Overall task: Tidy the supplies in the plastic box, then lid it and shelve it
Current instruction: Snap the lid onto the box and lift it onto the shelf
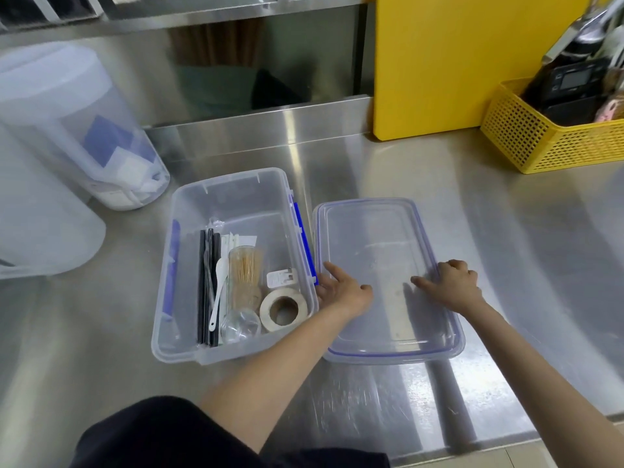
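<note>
Plastic box (189,265), clear with blue side latches, sat open on the steel counter (506,265), its lid (378,238) lying flat just to its right. Inside lay black straws (207,285), a white spoon (217,292), a jar of toothpicks (244,268), a roll of tape (283,309) and a white plug (282,278). The left hand (341,288) rested open at the lid's left edge beside the box wall, gripping nothing. The right hand (452,285) lay open on the lid's right rim, fingers spread.
</note>
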`<action>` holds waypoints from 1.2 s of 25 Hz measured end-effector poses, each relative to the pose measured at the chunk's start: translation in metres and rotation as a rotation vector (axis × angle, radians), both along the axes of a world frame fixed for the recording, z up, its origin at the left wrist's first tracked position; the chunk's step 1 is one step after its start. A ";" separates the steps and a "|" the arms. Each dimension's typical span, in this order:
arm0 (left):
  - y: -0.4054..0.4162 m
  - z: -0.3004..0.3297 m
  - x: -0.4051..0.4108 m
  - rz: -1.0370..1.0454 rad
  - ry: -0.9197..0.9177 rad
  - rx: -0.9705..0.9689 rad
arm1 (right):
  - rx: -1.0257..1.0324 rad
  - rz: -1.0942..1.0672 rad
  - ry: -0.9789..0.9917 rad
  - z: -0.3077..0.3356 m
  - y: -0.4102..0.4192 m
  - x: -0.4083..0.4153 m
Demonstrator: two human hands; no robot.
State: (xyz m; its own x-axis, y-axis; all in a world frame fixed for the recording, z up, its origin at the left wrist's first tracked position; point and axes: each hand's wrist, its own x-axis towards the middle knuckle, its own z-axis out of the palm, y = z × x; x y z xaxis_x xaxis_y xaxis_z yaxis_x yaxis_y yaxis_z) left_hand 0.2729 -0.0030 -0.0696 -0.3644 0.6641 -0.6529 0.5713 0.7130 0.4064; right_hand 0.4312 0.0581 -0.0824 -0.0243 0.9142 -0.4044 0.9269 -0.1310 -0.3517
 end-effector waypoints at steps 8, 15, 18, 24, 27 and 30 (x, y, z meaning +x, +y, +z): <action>0.002 0.010 0.007 -0.038 -0.049 0.013 | 0.110 -0.184 0.267 0.003 -0.006 0.006; 0.003 0.048 0.013 -0.100 -0.043 0.360 | 0.152 -0.325 0.394 0.019 0.001 0.024; 0.005 0.069 0.007 -0.080 0.031 0.541 | 0.147 -0.361 0.470 0.030 0.003 0.022; -0.009 0.086 -0.033 0.076 0.008 0.729 | 0.191 -0.292 0.538 0.051 -0.001 -0.009; -0.023 0.093 -0.055 0.212 -0.021 0.726 | 0.213 -0.219 0.563 0.062 -0.005 -0.037; -0.039 0.095 -0.087 0.258 0.005 0.733 | 0.218 -0.137 0.579 0.071 -0.011 -0.070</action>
State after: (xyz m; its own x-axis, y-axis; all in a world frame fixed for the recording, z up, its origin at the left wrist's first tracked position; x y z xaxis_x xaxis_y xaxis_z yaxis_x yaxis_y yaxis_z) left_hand 0.1861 -0.0415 0.0249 -0.5679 0.8195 -0.0773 0.4273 0.3737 0.8233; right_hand 0.3610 0.0468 -0.0110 -0.0603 0.9845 -0.1648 0.5585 -0.1036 -0.8230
